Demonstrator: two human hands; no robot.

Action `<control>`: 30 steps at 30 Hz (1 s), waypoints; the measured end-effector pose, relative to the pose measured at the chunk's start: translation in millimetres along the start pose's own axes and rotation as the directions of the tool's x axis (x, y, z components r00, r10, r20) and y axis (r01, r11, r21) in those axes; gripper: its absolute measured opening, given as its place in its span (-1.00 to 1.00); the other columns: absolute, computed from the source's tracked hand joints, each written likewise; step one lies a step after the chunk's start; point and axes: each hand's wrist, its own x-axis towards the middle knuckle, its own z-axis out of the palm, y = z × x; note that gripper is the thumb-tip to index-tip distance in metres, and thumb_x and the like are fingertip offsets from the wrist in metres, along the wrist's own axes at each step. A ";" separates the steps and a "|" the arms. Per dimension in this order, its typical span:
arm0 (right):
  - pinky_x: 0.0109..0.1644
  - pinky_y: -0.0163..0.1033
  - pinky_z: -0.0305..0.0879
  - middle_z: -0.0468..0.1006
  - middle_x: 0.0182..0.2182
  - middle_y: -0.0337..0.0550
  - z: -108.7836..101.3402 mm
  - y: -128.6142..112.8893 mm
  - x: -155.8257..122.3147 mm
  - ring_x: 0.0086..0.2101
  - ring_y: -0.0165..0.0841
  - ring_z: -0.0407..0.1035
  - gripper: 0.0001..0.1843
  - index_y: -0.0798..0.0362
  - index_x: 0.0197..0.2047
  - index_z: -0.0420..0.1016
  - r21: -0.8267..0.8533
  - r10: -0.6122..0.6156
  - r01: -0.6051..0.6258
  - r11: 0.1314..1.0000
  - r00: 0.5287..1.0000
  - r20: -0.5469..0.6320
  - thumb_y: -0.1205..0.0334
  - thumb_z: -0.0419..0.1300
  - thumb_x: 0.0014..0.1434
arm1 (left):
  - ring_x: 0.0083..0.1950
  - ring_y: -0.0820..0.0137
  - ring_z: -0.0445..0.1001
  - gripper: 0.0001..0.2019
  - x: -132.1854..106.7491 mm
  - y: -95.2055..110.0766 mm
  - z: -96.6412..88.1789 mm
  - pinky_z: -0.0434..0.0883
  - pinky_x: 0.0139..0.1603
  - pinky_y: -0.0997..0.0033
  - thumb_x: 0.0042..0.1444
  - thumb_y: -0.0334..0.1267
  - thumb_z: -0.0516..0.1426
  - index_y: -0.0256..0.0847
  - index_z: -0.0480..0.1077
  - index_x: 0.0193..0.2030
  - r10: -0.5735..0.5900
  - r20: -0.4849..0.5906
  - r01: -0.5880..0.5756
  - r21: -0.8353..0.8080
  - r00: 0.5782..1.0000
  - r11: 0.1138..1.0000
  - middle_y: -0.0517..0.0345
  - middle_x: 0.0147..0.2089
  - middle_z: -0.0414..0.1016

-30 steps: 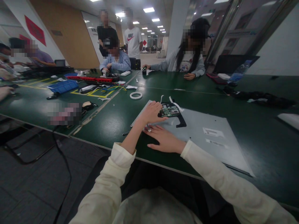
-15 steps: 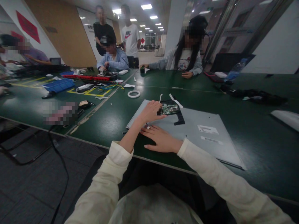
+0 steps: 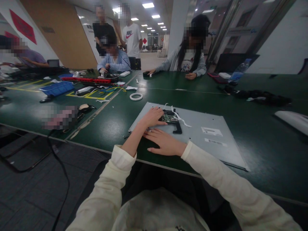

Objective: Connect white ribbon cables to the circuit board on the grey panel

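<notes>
grey panel [image 3: 194,123] flat on the green table [image 3: 103,123], near the table's edge. black bracket [image 3: 178,129] and circuit board [image 3: 166,118] sit on its left part. left hand [image 3: 153,116] curls over the board's left end — cannot tell if it grips or only presses. right hand [image 3: 166,141] lies slack and flat at the panel's near side, fingertips partly behind the left wrist.

risks, as judged: hard pressure from the left hand could flex the board or skid the bracket. white strip [image 3: 184,122] trails over the panel — might snag. hands hide some near edge; a pinch there could go unnoticed.
</notes>
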 end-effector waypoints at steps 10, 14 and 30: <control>0.29 -0.06 -0.05 0.24 0.20 -0.01 -2.9 -1.5 0.6 0.20 -0.22 0.06 -0.41 0.17 0.25 0.21 -0.003 -0.041 0.041 0.999 0.998 -0.051 0.03 -0.02 0.25 | 0.02 0.21 0.28 -0.48 0.7 3.6 0.8 0.18 0.00 0.28 0.10 0.13 0.04 -0.25 0.32 0.03 -0.009 0.010 0.010 -0.064 1.000 0.998 -0.01 0.00 0.37; 0.22 -0.12 0.10 0.36 0.11 -0.06 -9.1 -1.5 -2.5 0.12 -0.27 0.20 -0.56 0.13 0.13 0.36 -0.004 -0.066 0.066 0.998 0.993 -0.098 0.13 -0.02 0.26 | 0.02 0.22 0.30 -0.49 -1.1 5.8 -6.2 0.21 0.01 0.26 0.16 0.13 -0.04 -0.22 0.30 0.05 -0.119 -0.060 0.113 -0.100 0.991 0.989 0.00 0.01 0.38; -0.01 0.46 -0.02 0.11 0.20 0.19 -65.3 90.0 -76.6 0.18 0.21 -0.09 -0.45 0.04 0.20 0.22 -0.055 0.868 -0.959 0.279 0.277 -0.411 0.03 -0.02 0.18 | -0.03 0.29 0.41 -0.67 -9.3 -8.3 -1.8 0.34 -0.07 0.34 0.19 -0.40 -0.13 -0.24 0.30 0.03 -0.565 0.065 0.569 -0.093 0.822 0.817 -0.03 -0.03 0.39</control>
